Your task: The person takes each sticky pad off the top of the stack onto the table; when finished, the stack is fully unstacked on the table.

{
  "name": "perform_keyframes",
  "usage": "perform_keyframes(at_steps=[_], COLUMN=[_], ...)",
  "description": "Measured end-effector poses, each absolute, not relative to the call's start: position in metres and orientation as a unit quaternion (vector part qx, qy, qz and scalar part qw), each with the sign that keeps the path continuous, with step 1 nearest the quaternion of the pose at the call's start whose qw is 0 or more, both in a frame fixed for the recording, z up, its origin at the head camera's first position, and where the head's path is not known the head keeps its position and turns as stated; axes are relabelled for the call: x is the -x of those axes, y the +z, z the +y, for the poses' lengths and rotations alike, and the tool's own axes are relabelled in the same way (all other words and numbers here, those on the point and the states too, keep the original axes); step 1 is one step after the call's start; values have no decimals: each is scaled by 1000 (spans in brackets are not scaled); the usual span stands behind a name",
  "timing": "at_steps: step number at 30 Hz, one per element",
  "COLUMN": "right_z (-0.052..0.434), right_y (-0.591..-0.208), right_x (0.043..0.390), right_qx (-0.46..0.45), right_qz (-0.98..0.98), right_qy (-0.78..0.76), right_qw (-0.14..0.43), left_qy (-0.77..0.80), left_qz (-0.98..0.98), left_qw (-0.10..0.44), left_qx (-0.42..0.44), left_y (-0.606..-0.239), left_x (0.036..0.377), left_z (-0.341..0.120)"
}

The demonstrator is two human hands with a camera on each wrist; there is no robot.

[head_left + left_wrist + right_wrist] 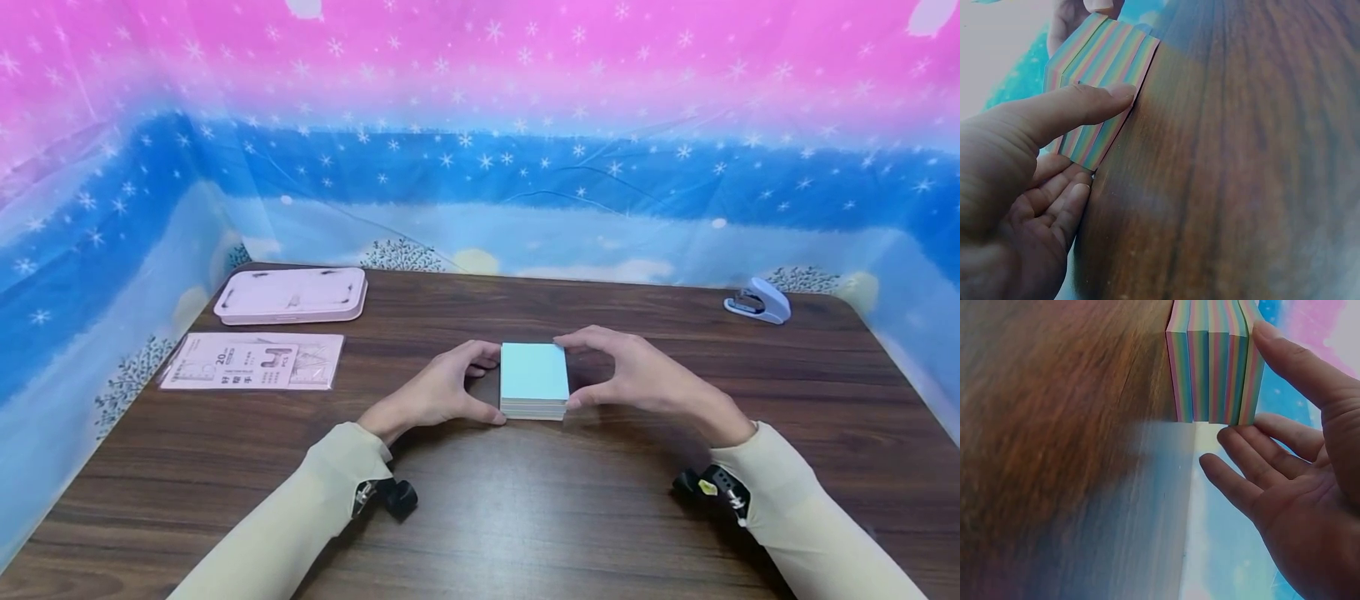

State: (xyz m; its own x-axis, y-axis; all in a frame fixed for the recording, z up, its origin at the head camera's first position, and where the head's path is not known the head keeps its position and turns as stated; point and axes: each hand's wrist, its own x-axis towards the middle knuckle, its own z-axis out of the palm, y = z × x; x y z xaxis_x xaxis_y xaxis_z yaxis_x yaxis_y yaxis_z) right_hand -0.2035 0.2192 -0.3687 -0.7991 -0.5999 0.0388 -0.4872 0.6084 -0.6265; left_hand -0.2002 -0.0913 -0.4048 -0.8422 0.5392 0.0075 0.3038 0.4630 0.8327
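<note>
Tray: we see a pale pink tray (291, 294) lying flat at the table's far left corner, well apart from our hands, so it stays out of the way.
Packet: a flat packet (253, 361) lies just in front of the tray; its print is too small for us to read.
Left hand: our left hand (437, 394) brackets the pad's left side, thumb at the near corner and fingers curled towards the far edge, which keeps the sheets squared. In the left wrist view the thumb (1079, 106) presses on the striped edge.
Pad: the pad (534, 381), a thick block of paper with a light blue top sheet, sits on the table (480, 500) at the middle, between both hands. The wrist views show its sides banded in rainbow stripes, in several sub-blocks.
Right hand: our right hand (637, 375) mirrors the left, thumb low on the near right corner and fingers arched over the far edge. The right wrist view shows the fingers (1254, 462) loosely spread beside the stack; how firmly they grip we cannot tell.
Stapler: a small stapler (759, 301) rests at the far right, well apart.
Hidden: both forearms are cut off by the frame.
</note>
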Motion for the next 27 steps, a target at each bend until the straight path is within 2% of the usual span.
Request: perform_keyframes(at_steps=[27], right_z=[220], right_y=[-365], right_x=[200], right_qx=[314], right_qz=[888], right_qy=[-333], right_qw=[42], left_qy=[450], left_qz=[848], left_qw=[133], left_qx=[-248], left_y=[-406], left_x=[201], left_z=[-92])
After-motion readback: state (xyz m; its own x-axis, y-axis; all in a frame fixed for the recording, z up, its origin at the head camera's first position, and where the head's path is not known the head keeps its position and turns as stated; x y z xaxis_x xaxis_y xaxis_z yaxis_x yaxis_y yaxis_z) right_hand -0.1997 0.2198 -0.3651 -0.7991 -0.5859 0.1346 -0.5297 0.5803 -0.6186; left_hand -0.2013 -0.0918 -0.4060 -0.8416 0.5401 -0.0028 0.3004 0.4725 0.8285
